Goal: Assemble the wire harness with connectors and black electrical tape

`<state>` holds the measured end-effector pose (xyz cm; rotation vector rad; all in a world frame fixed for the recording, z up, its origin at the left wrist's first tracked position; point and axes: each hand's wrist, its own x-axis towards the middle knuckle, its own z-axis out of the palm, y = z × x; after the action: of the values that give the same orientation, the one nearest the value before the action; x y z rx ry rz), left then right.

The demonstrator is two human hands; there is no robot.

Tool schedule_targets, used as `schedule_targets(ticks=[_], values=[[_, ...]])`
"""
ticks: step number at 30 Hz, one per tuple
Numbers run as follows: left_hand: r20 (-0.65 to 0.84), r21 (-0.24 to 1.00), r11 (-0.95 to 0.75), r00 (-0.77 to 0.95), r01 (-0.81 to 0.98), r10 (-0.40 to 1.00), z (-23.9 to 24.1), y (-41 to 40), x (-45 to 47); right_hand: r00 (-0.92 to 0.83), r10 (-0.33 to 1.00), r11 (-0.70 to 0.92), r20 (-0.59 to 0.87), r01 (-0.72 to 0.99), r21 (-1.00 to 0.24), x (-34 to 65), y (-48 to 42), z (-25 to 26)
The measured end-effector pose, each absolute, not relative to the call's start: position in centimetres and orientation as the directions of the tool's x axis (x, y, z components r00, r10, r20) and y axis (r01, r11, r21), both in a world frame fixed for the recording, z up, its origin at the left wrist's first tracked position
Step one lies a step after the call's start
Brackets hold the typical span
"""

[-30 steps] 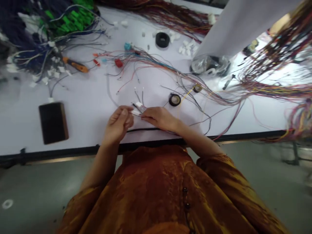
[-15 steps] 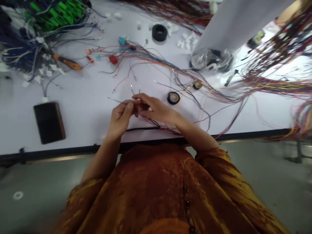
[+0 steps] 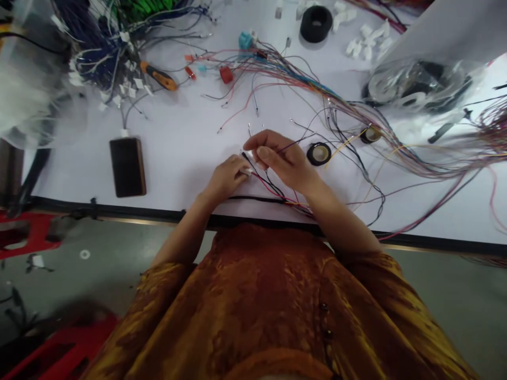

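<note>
My left hand (image 3: pixel 226 177) is closed around a small white connector (image 3: pixel 246 171), whose end shows past the fingertips. Red and black wires (image 3: pixel 264 180) run from the connector to the right, below my other hand. Just above and to the right, my right hand (image 3: pixel 287 161) pinches a thin dark purple wire (image 3: pixel 292 142) between thumb and fingers. The wire's tip is hard to make out. Loose wire ends with metal terminals (image 3: pixel 249 126) lie just beyond the fingers. A black sleeved cable (image 3: pixel 257 199) stretches along the table's near side.
A phone-like black device (image 3: pixel 127 168) lies left, with an orange-black cutter (image 3: pixel 158 75) behind it. Tape rolls (image 3: pixel 319 153) sit right of my hands. A long wire bundle (image 3: pixel 336 100) crosses the table (image 3: pixel 178 137). Red (image 3: pixel 226 74) and blue connectors (image 3: pixel 245 40) lie farther back.
My hands have moved slightly apart. The white connector now shows in my left hand and the purple wire in my right. The whole view has shifted, bringing red stools in at left.
</note>
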<state>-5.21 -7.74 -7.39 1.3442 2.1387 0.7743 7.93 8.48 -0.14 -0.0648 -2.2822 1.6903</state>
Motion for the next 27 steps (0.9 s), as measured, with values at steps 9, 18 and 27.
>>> schedule_targets(ticks=[9,18,27], values=[[0.025,0.997,0.016,-0.53,0.072,0.847,-6.8,-9.0,-2.7,-0.848,0.32,0.879,-0.423,0.432,-0.202,7.6,5.8,-2.0],[-0.005,0.997,0.057,-0.654,0.058,0.757,-6.3,-9.5,-1.0,-0.981,0.185,0.401,-0.063,0.134,-0.906,9.3,6.2,-3.8],[-0.133,0.965,-0.057,-0.66,-0.258,0.739,-8.7,-10.3,-0.7,-0.948,0.313,0.4,0.049,0.084,-0.913,12.2,6.1,-5.6]])
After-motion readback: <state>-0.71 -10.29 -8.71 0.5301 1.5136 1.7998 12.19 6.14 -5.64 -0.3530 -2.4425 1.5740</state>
